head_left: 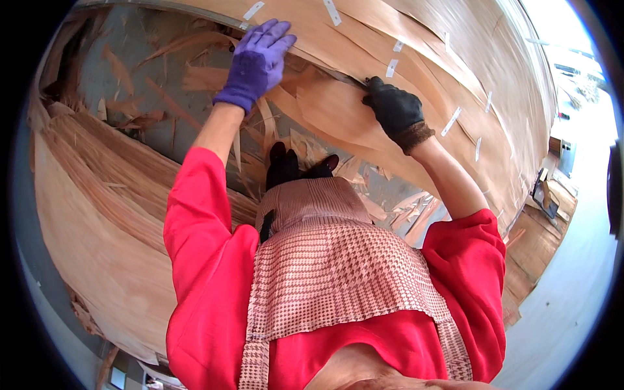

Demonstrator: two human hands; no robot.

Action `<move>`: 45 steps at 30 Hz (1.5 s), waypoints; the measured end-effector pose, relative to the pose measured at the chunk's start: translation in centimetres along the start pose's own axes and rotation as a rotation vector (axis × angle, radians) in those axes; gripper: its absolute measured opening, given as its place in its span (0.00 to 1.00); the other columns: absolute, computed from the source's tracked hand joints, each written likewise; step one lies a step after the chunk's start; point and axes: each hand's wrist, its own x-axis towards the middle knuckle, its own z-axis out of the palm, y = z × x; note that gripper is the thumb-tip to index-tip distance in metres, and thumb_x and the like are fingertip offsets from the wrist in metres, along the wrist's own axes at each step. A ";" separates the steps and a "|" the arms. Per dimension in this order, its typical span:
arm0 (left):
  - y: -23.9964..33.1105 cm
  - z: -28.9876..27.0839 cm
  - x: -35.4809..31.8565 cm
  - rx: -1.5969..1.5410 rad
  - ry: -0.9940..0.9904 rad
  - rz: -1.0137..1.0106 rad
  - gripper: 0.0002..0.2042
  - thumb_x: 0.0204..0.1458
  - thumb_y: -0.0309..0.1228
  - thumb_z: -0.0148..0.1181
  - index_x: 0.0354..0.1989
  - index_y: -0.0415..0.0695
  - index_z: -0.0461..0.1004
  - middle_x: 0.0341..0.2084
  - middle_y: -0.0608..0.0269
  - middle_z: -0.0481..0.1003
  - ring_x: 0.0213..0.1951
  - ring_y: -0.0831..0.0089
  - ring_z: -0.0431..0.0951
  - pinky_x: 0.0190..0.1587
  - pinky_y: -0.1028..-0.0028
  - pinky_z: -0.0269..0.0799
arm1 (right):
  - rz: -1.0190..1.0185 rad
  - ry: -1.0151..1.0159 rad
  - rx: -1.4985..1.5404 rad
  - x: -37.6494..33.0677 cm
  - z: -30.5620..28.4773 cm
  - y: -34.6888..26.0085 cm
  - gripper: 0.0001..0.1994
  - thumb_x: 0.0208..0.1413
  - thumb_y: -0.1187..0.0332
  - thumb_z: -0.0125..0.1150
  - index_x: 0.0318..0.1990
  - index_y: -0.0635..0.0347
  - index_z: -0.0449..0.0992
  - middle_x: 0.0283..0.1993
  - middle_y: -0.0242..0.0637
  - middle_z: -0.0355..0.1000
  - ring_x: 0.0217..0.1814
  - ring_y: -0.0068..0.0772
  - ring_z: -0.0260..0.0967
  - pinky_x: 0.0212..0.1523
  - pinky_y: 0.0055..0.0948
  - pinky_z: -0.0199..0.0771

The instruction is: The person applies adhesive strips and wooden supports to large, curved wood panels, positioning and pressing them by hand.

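Observation:
My left hand (255,65), in a purple glove, lies with its fingers stretched out on the near edge of a large wood veneer sheet (364,39). My right hand (394,109), in a black glove, is closed at the same edge, farther right. From its fingers a thin dark blade points left along the veneer, apparently a knife (351,80); its handle is hidden in the fist. Short white tape strips (392,68) are stuck across the sheet in several places. Below the edge hangs a loose flap of veneer (331,107).
Torn veneer scraps (117,68) litter the grey floor (153,84) ahead and around my dark shoes (296,170). Another stack of veneer (97,214) stands close at the left. A wooden board (539,244) with a dark object (545,198) lies at the right.

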 end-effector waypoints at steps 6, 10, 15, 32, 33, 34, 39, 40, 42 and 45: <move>6.8 1.9 0.4 0.000 -0.099 0.064 0.23 0.51 0.37 0.55 0.57 0.48 0.66 0.60 0.57 0.61 0.61 0.58 0.60 0.62 0.58 0.54 | 0.008 0.086 0.019 -0.7 0.4 -0.1 0.06 0.52 0.68 0.52 0.38 0.54 0.71 0.30 0.40 0.74 0.33 0.44 0.74 0.30 0.40 0.72; 6.0 2.3 0.2 0.076 -0.067 0.120 0.20 0.51 0.38 0.54 0.53 0.48 0.68 0.56 0.59 0.65 0.60 0.61 0.61 0.62 0.60 0.55 | -0.003 0.103 -0.002 -4.1 0.6 2.6 0.06 0.52 0.67 0.53 0.37 0.53 0.70 0.30 0.40 0.74 0.33 0.43 0.74 0.29 0.38 0.72; 7.7 1.4 1.1 0.014 -0.128 0.116 0.24 0.51 0.41 0.56 0.57 0.48 0.67 0.60 0.55 0.62 0.61 0.56 0.61 0.62 0.57 0.55 | 0.042 0.110 0.061 -6.4 0.7 4.5 0.05 0.52 0.66 0.54 0.35 0.53 0.69 0.29 0.40 0.73 0.32 0.41 0.74 0.27 0.36 0.73; 15.0 5.1 -0.4 0.197 -0.116 0.371 0.22 0.47 0.24 0.50 0.54 0.44 0.69 0.57 0.58 0.66 0.59 0.61 0.65 0.59 0.59 0.61 | 0.045 0.284 0.160 -6.6 3.4 5.7 0.06 0.50 0.70 0.52 0.35 0.55 0.72 0.27 0.41 0.73 0.32 0.41 0.75 0.29 0.37 0.75; 15.2 4.7 -0.3 0.217 -0.140 0.364 0.22 0.47 0.24 0.49 0.54 0.44 0.69 0.57 0.58 0.66 0.59 0.61 0.65 0.59 0.59 0.61 | 0.029 0.299 0.176 -6.9 3.5 6.0 0.06 0.50 0.71 0.52 0.35 0.55 0.71 0.27 0.41 0.73 0.32 0.42 0.75 0.29 0.38 0.75; 15.4 4.3 -0.2 0.235 -0.166 0.358 0.21 0.48 0.25 0.49 0.54 0.44 0.69 0.57 0.58 0.66 0.59 0.61 0.65 0.59 0.60 0.61 | 0.016 0.312 0.193 -7.3 3.5 6.3 0.06 0.50 0.71 0.51 0.35 0.56 0.71 0.26 0.41 0.73 0.32 0.42 0.75 0.29 0.38 0.75; 15.4 4.2 -0.6 0.283 -0.214 0.338 0.23 0.46 0.23 0.48 0.55 0.44 0.68 0.57 0.58 0.66 0.58 0.61 0.66 0.60 0.60 0.60 | 0.047 0.245 0.272 -11.7 2.6 9.6 0.04 0.50 0.72 0.52 0.32 0.57 0.73 0.26 0.45 0.74 0.31 0.45 0.75 0.30 0.39 0.74; 15.3 4.2 -0.6 0.288 -0.215 0.340 0.24 0.46 0.22 0.48 0.55 0.45 0.67 0.57 0.58 0.66 0.58 0.60 0.66 0.60 0.61 0.60 | 0.043 0.241 0.270 -12.4 2.7 10.4 0.04 0.50 0.72 0.51 0.33 0.58 0.72 0.26 0.45 0.74 0.31 0.46 0.75 0.30 0.40 0.74; 15.4 4.2 -0.4 0.282 -0.221 0.339 0.26 0.43 0.20 0.48 0.56 0.45 0.68 0.57 0.57 0.66 0.58 0.59 0.66 0.59 0.60 0.62 | 0.046 0.230 0.271 -14.2 2.8 12.1 0.04 0.50 0.72 0.51 0.33 0.59 0.72 0.24 0.45 0.73 0.29 0.46 0.75 0.28 0.41 0.74; 15.4 4.2 -0.2 0.266 -0.234 0.341 0.28 0.40 0.18 0.49 0.56 0.46 0.68 0.57 0.56 0.66 0.58 0.58 0.66 0.58 0.60 0.63 | 0.058 0.178 0.234 -17.6 2.3 14.6 0.04 0.50 0.73 0.51 0.33 0.59 0.72 0.24 0.46 0.73 0.28 0.47 0.74 0.28 0.41 0.73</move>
